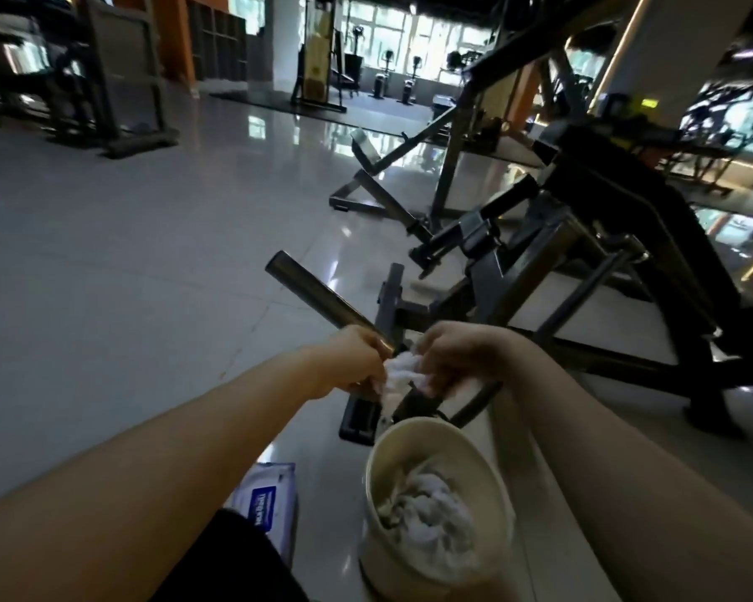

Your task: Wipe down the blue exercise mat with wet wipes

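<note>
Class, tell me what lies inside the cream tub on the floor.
Inside the cream tub sit crumpled white wipes. Whatever lies beneath them, including the tub's bottom, is covered.

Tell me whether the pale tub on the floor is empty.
Not empty. The upright tub holds a heap of crumpled white wipes that fills its lower part.
</note>
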